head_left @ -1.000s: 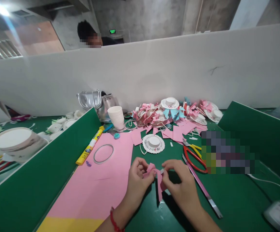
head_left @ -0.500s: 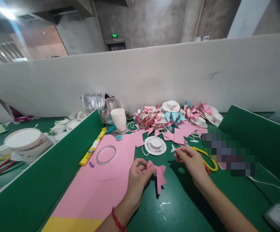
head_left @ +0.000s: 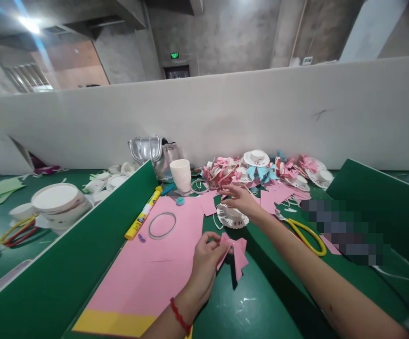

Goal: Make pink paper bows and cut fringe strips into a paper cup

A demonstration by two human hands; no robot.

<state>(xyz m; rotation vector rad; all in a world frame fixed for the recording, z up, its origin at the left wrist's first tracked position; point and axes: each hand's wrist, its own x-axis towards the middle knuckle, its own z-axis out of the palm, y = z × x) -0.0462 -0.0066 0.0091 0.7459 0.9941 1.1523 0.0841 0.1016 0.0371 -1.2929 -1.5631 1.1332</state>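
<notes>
My left hand (head_left: 204, 261) pinches a folded pink paper bow (head_left: 235, 252) just above the green table, at the right edge of a large pink sheet (head_left: 144, 273). My right hand (head_left: 239, 200) reaches forward over a small white paper-cup hat (head_left: 232, 217); its fingers curl down onto the hat's crown. Whether they grip it I cannot make out. A red cord circles my left wrist.
Behind the hat lies a heap of finished hats with pink and blue bows (head_left: 261, 167). A stack of white paper cups (head_left: 181, 175), a silver bag (head_left: 151, 150), a yellow glue stick (head_left: 143, 217), a tape ring (head_left: 162, 225) and yellow-handled scissors (head_left: 305, 233) lie around. Green dividers (head_left: 84, 245) flank the space.
My right hand let go of the bow, moved right toward the scissors, then swung forward onto the white hat. My left hand kept the bow. The view tilted and shifted slightly.
</notes>
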